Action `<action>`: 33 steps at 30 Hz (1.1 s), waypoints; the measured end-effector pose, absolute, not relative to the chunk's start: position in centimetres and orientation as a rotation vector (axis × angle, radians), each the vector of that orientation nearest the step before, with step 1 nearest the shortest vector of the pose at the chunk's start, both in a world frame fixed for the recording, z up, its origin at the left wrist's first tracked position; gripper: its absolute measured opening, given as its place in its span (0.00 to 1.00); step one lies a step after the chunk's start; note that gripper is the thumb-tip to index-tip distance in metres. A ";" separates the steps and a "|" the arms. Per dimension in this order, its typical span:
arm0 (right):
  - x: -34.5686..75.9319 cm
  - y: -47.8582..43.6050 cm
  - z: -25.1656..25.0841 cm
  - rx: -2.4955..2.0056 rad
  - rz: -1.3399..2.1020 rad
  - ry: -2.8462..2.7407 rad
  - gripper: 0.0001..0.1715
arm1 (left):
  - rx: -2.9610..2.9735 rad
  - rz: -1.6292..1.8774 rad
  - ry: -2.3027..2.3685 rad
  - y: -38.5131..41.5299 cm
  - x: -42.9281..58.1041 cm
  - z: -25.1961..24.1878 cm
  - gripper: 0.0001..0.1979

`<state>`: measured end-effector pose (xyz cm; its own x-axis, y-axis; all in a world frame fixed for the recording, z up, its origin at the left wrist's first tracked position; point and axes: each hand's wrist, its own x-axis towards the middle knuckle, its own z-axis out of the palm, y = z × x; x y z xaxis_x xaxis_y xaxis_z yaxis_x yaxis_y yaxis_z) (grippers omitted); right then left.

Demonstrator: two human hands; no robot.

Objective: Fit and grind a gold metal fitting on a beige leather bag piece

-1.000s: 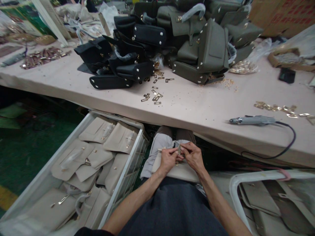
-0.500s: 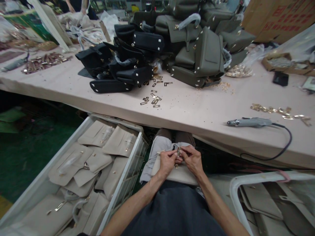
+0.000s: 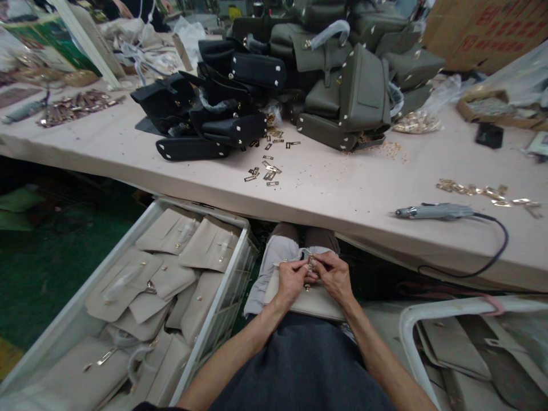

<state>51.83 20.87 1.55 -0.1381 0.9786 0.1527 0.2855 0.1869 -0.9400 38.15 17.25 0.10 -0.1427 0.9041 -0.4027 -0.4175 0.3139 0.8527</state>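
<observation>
A beige handbag lies across my lap, below the table's front edge. Both hands work together at its top. My left hand and my right hand have their fingers curled in a pinch around a small gold metal clasp on the bag. The fingertips of the two hands nearly touch around that fitting. Part of the clasp is hidden by my fingers.
A white crate of beige bags stands at my left, another white crate at my right. On the pink table lie loose gold fittings, a corded grey hand tool, piled black bags and olive bags.
My hands stay on the clasp in my lap, with only slight finger movement. The view has shifted a little.
</observation>
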 end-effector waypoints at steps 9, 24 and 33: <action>52.0 21.0 1.8 -1.216 0.986 -1.622 0.11 | 0.509 1.238 1.248 17.3 38.2 1.2 0.20; 51.9 21.1 1.6 -1.228 0.980 -1.624 0.11 | 0.488 1.277 1.270 17.4 38.3 1.2 0.18; 51.7 21.2 2.4 -1.288 1.028 -1.646 0.12 | 0.520 1.254 1.292 17.6 38.2 1.6 0.20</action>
